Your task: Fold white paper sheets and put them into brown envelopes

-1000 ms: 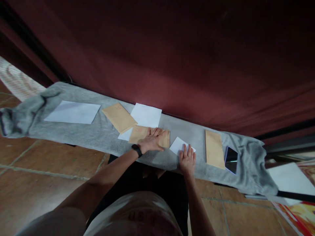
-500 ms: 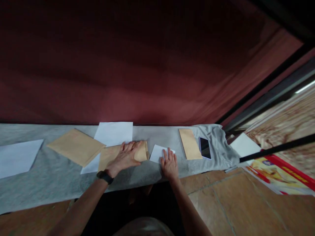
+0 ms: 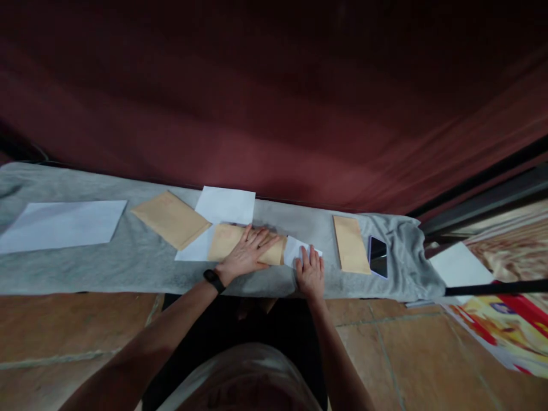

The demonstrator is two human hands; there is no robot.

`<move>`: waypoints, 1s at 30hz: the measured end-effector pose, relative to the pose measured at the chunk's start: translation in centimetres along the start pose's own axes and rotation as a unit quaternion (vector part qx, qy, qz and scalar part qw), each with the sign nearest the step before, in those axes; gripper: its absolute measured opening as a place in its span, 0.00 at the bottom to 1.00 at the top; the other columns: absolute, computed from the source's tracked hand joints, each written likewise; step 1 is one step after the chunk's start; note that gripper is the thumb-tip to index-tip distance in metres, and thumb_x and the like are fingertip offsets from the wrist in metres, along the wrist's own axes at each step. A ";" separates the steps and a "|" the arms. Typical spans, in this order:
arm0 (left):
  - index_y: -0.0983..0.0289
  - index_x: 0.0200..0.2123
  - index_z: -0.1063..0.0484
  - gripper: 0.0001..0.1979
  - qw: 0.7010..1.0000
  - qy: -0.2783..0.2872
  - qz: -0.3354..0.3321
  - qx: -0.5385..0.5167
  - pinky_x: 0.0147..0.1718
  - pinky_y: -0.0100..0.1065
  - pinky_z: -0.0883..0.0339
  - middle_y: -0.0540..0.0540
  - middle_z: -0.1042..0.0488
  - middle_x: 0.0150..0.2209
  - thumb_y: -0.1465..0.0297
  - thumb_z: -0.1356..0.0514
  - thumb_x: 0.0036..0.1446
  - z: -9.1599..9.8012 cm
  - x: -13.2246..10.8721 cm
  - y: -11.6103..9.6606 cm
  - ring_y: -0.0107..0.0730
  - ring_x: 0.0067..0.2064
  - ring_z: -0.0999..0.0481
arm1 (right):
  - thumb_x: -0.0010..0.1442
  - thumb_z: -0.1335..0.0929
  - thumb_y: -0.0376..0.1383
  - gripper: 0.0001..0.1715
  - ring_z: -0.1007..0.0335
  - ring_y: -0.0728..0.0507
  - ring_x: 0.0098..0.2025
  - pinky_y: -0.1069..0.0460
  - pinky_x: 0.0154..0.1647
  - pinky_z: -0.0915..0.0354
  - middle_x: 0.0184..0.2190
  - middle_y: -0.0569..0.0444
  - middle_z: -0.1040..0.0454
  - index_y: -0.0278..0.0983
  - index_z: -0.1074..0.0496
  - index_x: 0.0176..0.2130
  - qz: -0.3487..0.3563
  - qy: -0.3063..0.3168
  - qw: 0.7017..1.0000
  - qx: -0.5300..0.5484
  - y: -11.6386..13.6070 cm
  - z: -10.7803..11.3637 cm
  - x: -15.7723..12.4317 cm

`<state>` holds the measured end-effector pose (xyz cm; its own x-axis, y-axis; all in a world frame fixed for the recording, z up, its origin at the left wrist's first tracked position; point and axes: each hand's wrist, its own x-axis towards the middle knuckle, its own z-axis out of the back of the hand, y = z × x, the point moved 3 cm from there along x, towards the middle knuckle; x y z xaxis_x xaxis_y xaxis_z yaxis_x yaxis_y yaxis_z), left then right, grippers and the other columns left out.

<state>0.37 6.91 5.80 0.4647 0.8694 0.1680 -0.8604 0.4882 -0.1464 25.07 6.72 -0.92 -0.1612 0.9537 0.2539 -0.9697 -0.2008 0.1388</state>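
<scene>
My left hand (image 3: 248,252) lies flat with fingers spread on a brown envelope (image 3: 225,242), pressing it to the grey cloth. At the envelope's right end, its edge meets a folded white paper (image 3: 293,249). Whether the paper's edge is inside the envelope I cannot tell. The fingers of my right hand (image 3: 310,273) rest stretched out on that paper, hiding its right part. Under the envelope's left end, part of a white sheet (image 3: 194,249) shows. A second brown envelope (image 3: 170,219) lies tilted to the left, overlapping that sheet.
A grey cloth (image 3: 149,279) covers the long surface. White sheets lie at the far left (image 3: 68,222) and the back (image 3: 225,204). To the right are another brown envelope (image 3: 351,244) and a phone (image 3: 378,257). A dark red sheet (image 3: 257,114) hangs behind.
The folded paper and the envelope's right end have come together, closing the small gap between them. My view has shifted, so everything sits further right in the picture.
</scene>
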 end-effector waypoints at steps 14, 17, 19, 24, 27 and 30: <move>0.53 0.73 0.55 0.52 0.998 0.043 0.007 -0.048 0.69 0.57 0.67 0.61 0.56 0.75 0.49 0.33 0.52 -0.9 0.7 1.4 0.56 0.74 0.57 | 0.73 0.45 0.46 0.32 0.48 0.33 0.70 0.35 0.67 0.50 0.71 0.39 0.46 0.37 0.42 0.70 0.016 -0.003 1.000 0.005 -0.3 -0.3 -0.1; 0.53 0.73 0.55 0.55 0.996 0.075 0.011 -0.053 0.68 0.60 0.71 0.62 0.60 0.75 0.48 0.31 0.48 -0.7 1.8 2.0 0.57 0.74 0.61 | 0.73 0.45 0.45 0.32 0.48 0.33 0.71 0.35 0.67 0.49 0.71 0.38 0.46 0.36 0.41 0.70 0.025 -0.008 1.000 0.002 -0.3 -0.3 -0.2; 0.55 0.72 0.54 0.56 0.993 0.095 0.029 -0.065 0.67 0.61 0.71 0.65 0.56 0.74 0.47 0.31 0.46 -0.8 2.2 2.3 0.59 0.74 0.59 | 0.73 0.46 0.45 0.32 0.49 0.33 0.71 0.35 0.67 0.50 0.71 0.38 0.46 0.36 0.41 0.69 0.031 -0.007 1.000 -0.002 -0.3 -0.3 -0.2; 0.54 0.72 0.53 0.58 0.990 0.100 0.044 -0.086 0.68 0.58 0.68 0.65 0.46 0.71 0.48 0.30 0.43 -0.8 2.4 2.5 0.58 0.70 0.47 | 0.73 0.45 0.46 0.32 0.50 0.33 0.71 0.36 0.67 0.49 0.71 0.38 0.47 0.35 0.40 0.69 0.034 -0.005 0.999 -0.008 -0.4 -0.4 -0.3; 0.53 0.72 0.53 0.57 0.992 0.099 0.034 -0.076 0.67 0.58 0.65 0.64 0.41 0.69 0.48 0.31 0.44 -0.5 2.6 2.2 0.57 0.68 0.43 | 0.73 0.45 0.46 0.32 0.49 0.32 0.71 0.36 0.67 0.49 0.71 0.38 0.47 0.35 0.40 0.69 0.034 -0.006 0.999 -0.007 -0.5 -0.5 -0.3; 0.53 0.72 0.53 0.55 0.993 0.097 0.019 -0.069 0.67 0.57 0.63 0.63 0.38 0.67 0.51 0.31 0.45 0.1 2.6 1.6 0.55 0.66 0.40 | 0.73 0.45 0.46 0.33 0.48 0.32 0.70 0.36 0.67 0.48 0.71 0.38 0.47 0.35 0.41 0.69 0.035 -0.009 0.999 -0.005 -0.5 -0.6 -0.3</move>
<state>0.20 9.89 6.14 0.4759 0.8790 -0.0288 -0.8472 0.4494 -0.2834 25.50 6.68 -1.64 -0.2255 0.9329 0.2808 -0.9578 -0.2650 0.1114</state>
